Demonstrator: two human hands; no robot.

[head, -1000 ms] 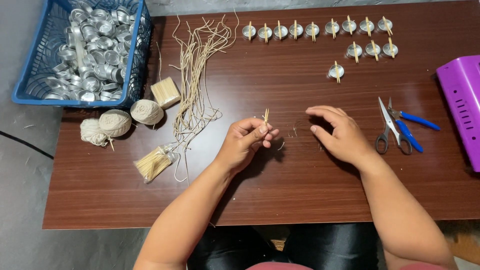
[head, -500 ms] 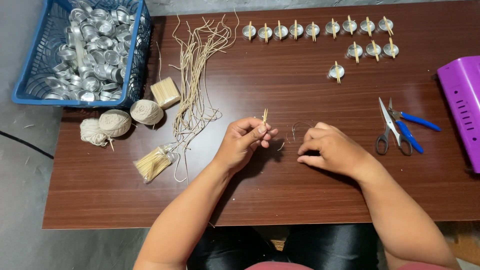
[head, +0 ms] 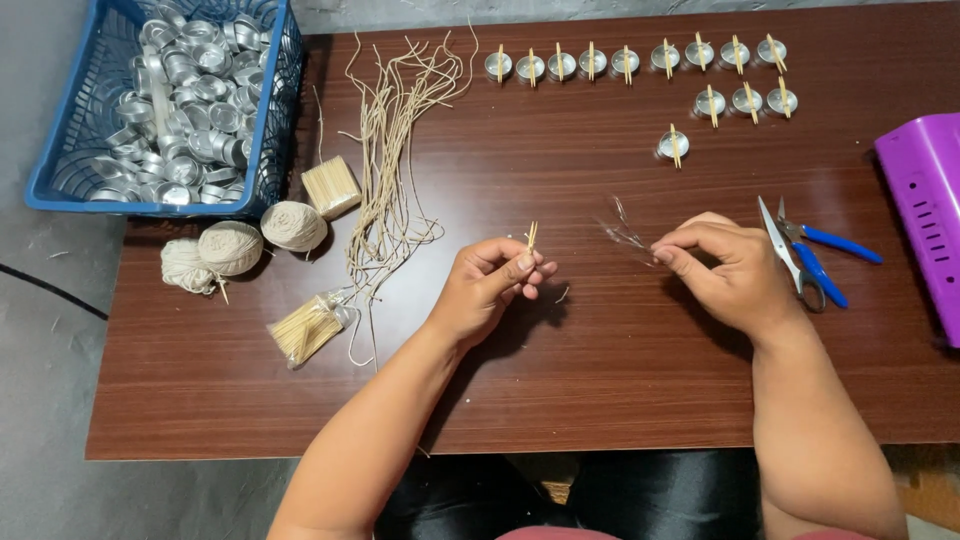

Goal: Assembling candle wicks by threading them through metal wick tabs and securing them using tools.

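My left hand (head: 492,283) pinches a pair of short wooden sticks (head: 531,236) upright above the brown table (head: 560,390). My right hand (head: 722,270) is a little to the right, its fingertips pinching a thin clear band or thread (head: 622,226) that blurs out to the left. The two hands are apart. Several small metal cups with sticks across them (head: 640,62) stand in rows at the far edge.
A blue basket (head: 60,185) of empty metal cups sits at the far left. Beside it lie loose wick strings (head: 392,150), balls of twine (head: 232,246) and bundles of sticks (head: 308,328). Scissors (head: 790,260), blue-handled pliers (head: 838,244) and a purple box (head: 925,215) lie at right.
My right hand went to the table near my left hand, then lifted and drew to the right with a thin band in its fingertips. My left hand stayed put.
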